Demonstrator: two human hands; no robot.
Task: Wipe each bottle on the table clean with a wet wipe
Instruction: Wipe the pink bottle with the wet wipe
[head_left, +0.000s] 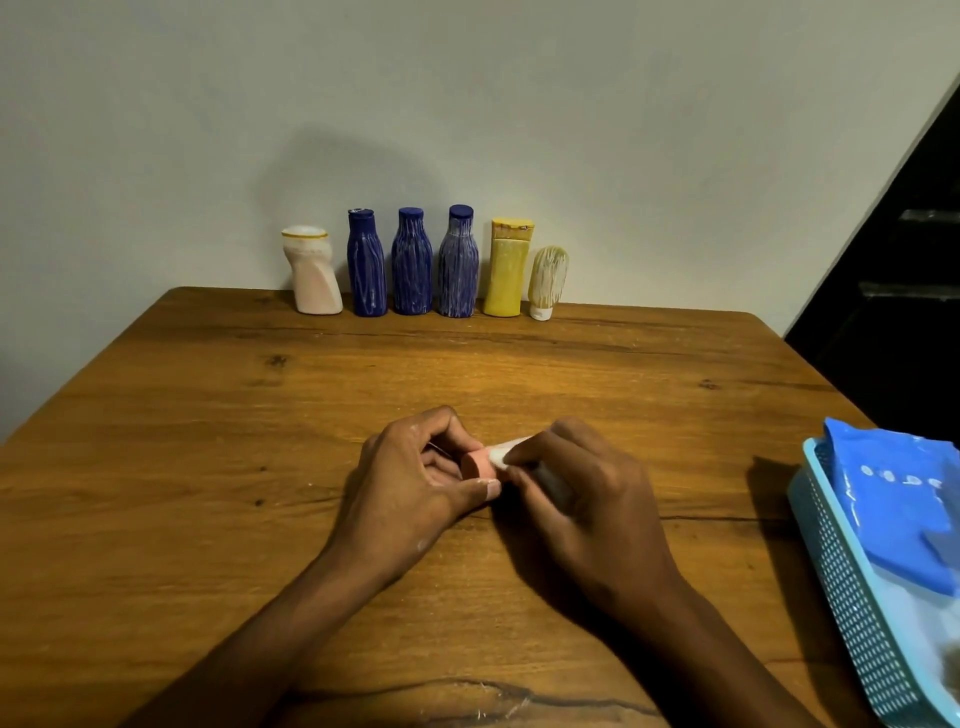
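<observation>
My left hand (415, 478): fingers curled round pink-capped bottle (478, 464)
My right hand (582, 493): pinching white wet wipe (501, 453) against cap
Far edge: six bottles (413, 262) in a row

Worktop (208, 441): varnished wood, warm brown, grain and dark knots plain, low sheen, fine pale crumbs scattered near the front edge. Three blue bottles (412, 262): plastic, matt, streaked with whitish residue. Yellow bottle (505, 275): plastic, dull, smeared cap. Pink-white bottle (314, 275): plastic, cloudy film over the surface. Small cream bottle (546, 280): plastic, streaked white. Pink cap (477, 465): smooth matt plastic. Wipe (501, 454): soft white cloth-like sheet. Basket (852, 613): pale blue perforated plastic. Blue pack (893, 499): glossy plastic film, creased, catching light. Wall (467, 78): plain matt paint.
</observation>
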